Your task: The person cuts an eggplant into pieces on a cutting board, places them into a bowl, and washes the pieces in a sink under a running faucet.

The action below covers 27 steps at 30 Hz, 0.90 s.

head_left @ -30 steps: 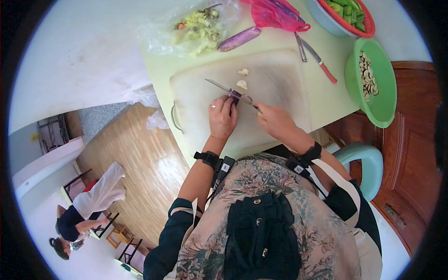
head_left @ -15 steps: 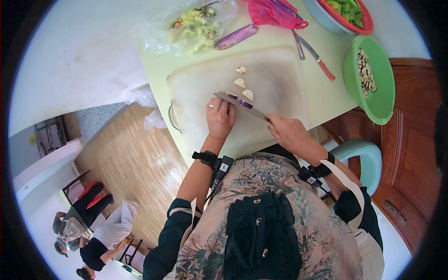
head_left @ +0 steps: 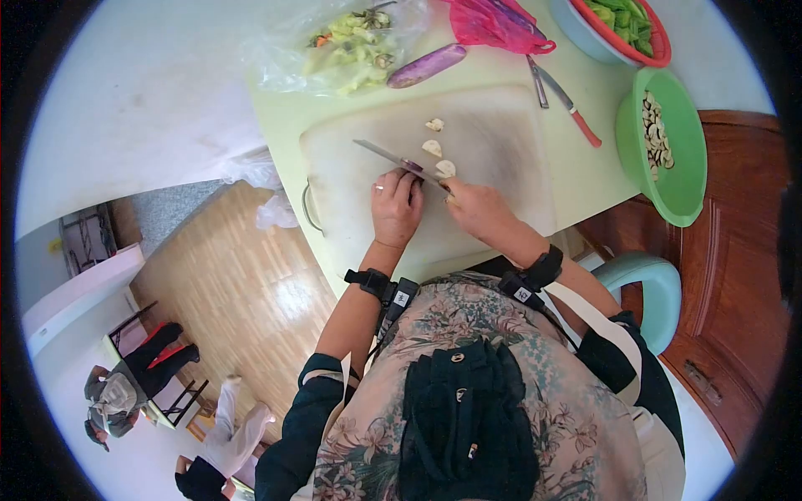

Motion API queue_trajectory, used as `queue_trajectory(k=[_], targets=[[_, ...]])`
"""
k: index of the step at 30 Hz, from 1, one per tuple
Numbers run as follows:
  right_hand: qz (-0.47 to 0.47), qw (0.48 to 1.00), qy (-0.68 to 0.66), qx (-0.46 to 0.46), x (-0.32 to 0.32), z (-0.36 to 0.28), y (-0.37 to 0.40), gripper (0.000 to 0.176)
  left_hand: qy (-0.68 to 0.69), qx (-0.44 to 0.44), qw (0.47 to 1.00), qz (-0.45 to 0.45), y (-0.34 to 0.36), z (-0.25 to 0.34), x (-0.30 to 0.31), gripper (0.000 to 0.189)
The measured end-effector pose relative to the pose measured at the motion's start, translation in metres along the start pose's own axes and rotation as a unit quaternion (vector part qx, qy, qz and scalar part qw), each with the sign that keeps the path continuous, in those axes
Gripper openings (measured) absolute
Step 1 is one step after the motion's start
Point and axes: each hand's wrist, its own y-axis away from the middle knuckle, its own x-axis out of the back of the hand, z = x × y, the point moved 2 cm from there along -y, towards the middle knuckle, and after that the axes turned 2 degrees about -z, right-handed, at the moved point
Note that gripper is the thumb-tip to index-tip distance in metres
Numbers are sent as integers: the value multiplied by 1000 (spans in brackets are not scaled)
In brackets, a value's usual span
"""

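Observation:
My right hand [head_left: 489,219] is wrapped round the handle of a kitchen knife [head_left: 378,150], whose blade points to the upper left. Curled fingertips of my left hand [head_left: 394,209] press an eggplant piece [head_left: 410,165] onto the white cutting board [head_left: 347,179], right beside the blade. Most of that piece is hidden by the blade and fingers. Just beyond the knife lie a cut eggplant slice [head_left: 446,169], another slice [head_left: 431,149] and a smaller bit [head_left: 434,124], in a loose row.
Behind the board are a long purple eggplant [head_left: 427,66], a clear bag of trimmings [head_left: 355,50] and a pink bag [head_left: 493,25]. A red-handled knife [head_left: 585,129] and a peeler [head_left: 537,83] lie right. A green basin [head_left: 677,196] holds cut pieces. Two people are at lower left.
My right hand has moved left with the knife, so the blade reaches further past my left fingers. My left hand stays nearly in place. The people at lower left have shifted.

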Motion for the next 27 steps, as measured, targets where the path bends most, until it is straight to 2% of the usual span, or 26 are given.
queue_trajectory(k=[5, 8, 11, 13, 20, 22, 23, 25, 27], targets=[[14, 999, -47, -18, 19, 5, 11, 28, 14, -2, 1000, 23, -1, -1, 0, 16], [-14, 1000, 9, -24, 33, 4, 33, 29, 26, 7, 999, 25, 1, 1, -1, 15], [-8, 999, 36, 24, 40, 2, 54, 27, 23, 6, 999, 25, 0, 1, 1, 13], [-61, 998, 14, -16, 41, 2, 64, 25, 6, 21, 1000, -18, 2, 1, 2, 11], [-62, 998, 3, -32, 36, 5, 66, 25, 8, 10, 1000, -4, 0, 2, 3, 11], [-55, 998, 12, 5, 35, 7, 62, 25, 11, 9, 1000, -25, 2, 0, 4, 25], [-55, 998, 12, 3, 32, 9, 59, 25, 13, 8, 1000, -26, 2, 1, 2, 25], [2, 998, -3, 70, 25, 6, 46, 16, 18, 13, 1000, -5, -1, 3, 3, 11], [0, 999, 4, 48, 10, 5, 25, 15, 15, 6, 1000, -1, -2, 3, 2, 11]])
